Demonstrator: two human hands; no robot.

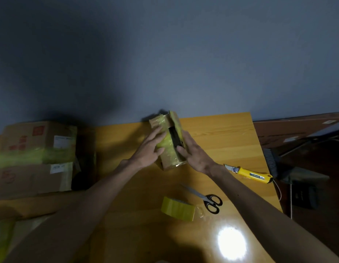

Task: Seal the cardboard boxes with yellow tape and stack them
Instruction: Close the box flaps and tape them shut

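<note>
Nearest, between the two forearms and short of the hands, the yellow tape roll [177, 208] lies on the counter [222, 133], scissors [206, 201] just right of it. The utility knife [250, 173] lies right of the right wrist, apart from the hand. Further out, the small box [170, 158] sits between both hands, tilted, already partly wrapped in yellow tape; can't tell if its base rests on the counter. Left hand [147, 149] is spread flat, fingers straight, pressing the left top flap. Right hand [193, 152] lies flat against the right side, fingers straight, thumb at the seam. A dark gap [172, 137] is open between the flaps. Step in hand, as I judge it, is closing the flaps before taping. To do it well, push both flaps together until the gap closes, keep one hand holding them down, then reach back for the roll with the other and lay the strip along the seam, smoothing outward. Risk is that the flaps spring open if both hands lift. Well left of the left hand, the stacked boxes [35, 154] stand taped, probably the stack target.
</note>
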